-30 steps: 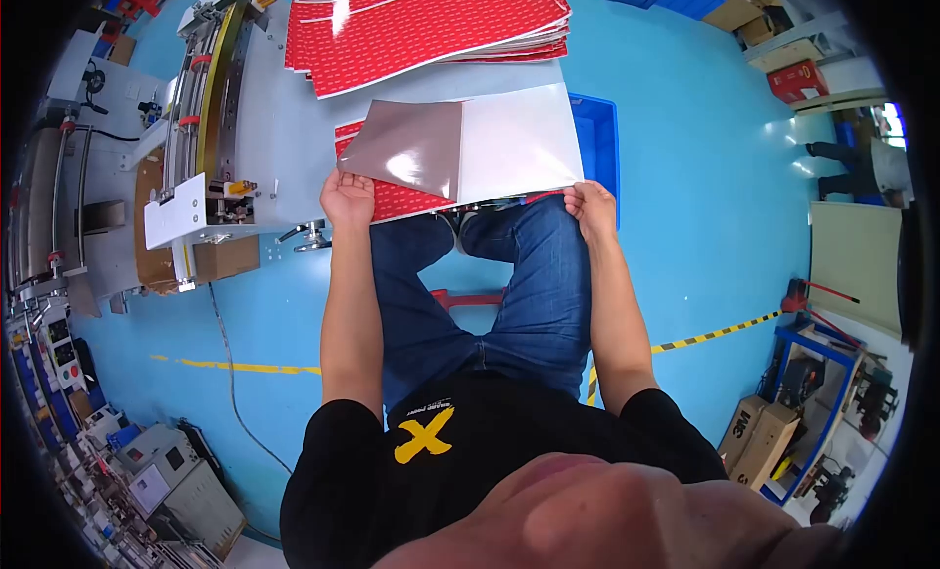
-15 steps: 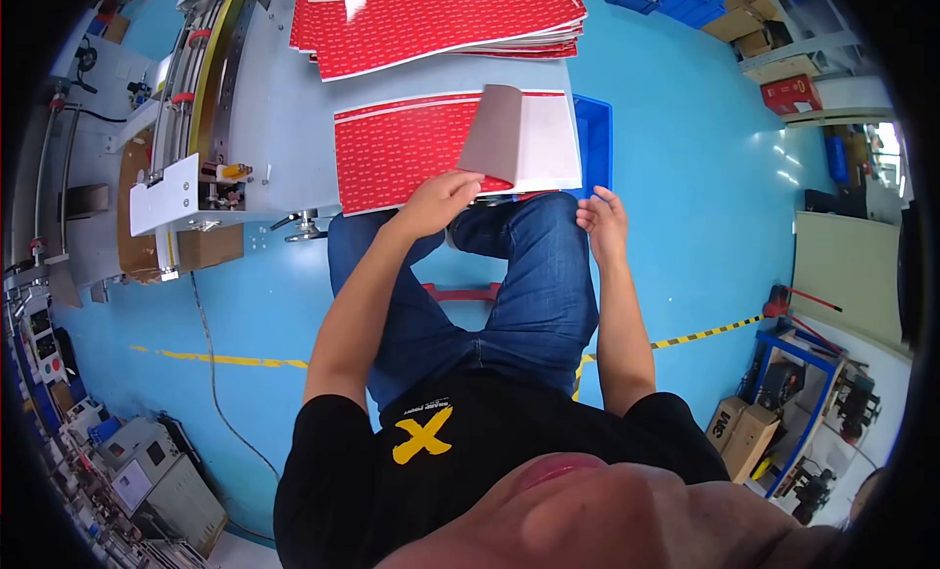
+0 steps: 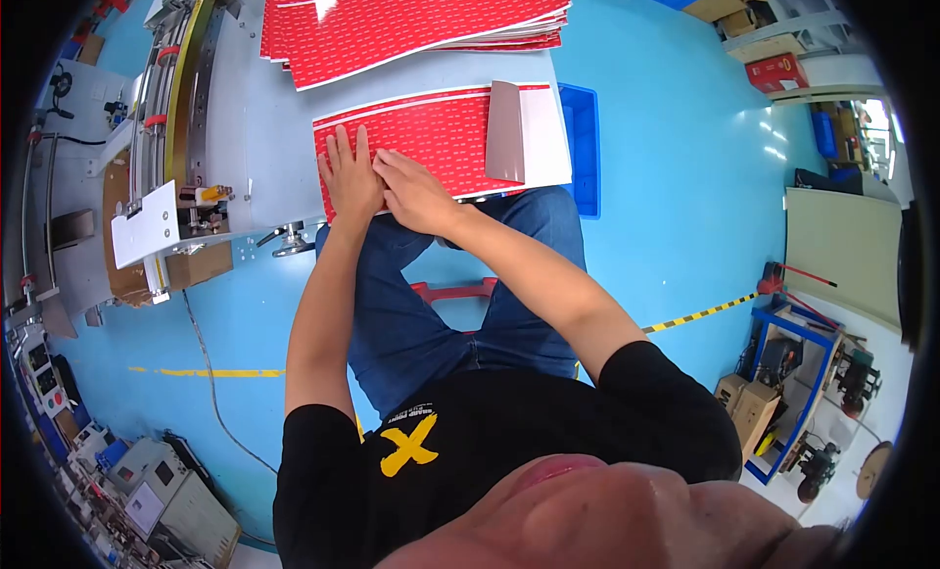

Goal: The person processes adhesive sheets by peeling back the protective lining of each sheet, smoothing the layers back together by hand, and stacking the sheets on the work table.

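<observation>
A red printed sheet (image 3: 441, 148) with small white marks lies at the near edge of the grey table. Its right end is folded back as a grey-brown flap (image 3: 505, 133), baring a white area (image 3: 544, 136). My left hand (image 3: 354, 182) rests flat on the sheet's left part, fingers spread. Close against it, my right hand (image 3: 416, 192) lies on the sheet too, its fingers stretched toward the left hand. Neither hand visibly grips anything. Farther back on the table is a stack of similar red sheets (image 3: 421, 30).
A machine with rails (image 3: 176, 109) stands on the table's left side, with a white plate (image 3: 145, 224) at its near end. A blue bin (image 3: 586, 153) is beside the table's right edge. My legs are under the near edge, by a hand knob (image 3: 291, 241).
My right hand has moved left from beside the table onto the sheet. My left hand has left the flap's edge and shifted left, flattening out. The flap now looks narrower.
</observation>
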Action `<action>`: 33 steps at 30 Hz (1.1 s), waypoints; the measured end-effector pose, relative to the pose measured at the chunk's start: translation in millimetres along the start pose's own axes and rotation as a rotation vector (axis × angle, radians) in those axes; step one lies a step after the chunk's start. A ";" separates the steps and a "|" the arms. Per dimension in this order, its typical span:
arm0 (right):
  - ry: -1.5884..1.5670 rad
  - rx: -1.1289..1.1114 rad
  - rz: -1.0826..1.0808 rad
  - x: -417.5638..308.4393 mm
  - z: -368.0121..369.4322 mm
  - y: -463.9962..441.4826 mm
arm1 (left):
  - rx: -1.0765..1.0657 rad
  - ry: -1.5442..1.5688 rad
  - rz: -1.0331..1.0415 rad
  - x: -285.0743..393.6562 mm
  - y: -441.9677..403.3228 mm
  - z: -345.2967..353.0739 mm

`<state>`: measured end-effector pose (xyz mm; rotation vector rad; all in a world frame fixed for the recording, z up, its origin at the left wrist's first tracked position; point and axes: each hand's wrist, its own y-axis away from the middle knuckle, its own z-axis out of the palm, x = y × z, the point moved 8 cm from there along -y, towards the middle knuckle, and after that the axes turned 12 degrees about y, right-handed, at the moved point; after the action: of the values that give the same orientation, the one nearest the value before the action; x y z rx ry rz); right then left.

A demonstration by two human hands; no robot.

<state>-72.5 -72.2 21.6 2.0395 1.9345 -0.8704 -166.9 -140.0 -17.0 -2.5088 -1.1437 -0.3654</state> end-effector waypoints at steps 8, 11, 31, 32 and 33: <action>0.091 0.042 0.116 20.9 17.5 -24.1 | -0.037 -0.042 -0.016 0.2 1.0 0.9; 0.208 -0.008 0.125 27.0 17.0 -32.4 | -0.027 -0.039 -0.017 1.7 0.0 1.2; 0.671 -0.048 0.601 197.4 -108.5 46.2 | -0.011 -0.058 -0.266 -2.1 -5.9 -16.2; 0.653 -0.054 0.641 199.2 -108.2 46.8 | -0.021 -0.052 -0.294 -4.9 -5.7 -15.2; 0.665 -0.074 0.660 197.9 -109.7 46.0 | -0.030 -0.031 -0.314 -8.0 -6.4 -12.6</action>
<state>-3.8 146.4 -7.3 2.8754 1.2784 0.0419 -177.9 -146.9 -7.3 -2.3662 -1.5601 -0.4278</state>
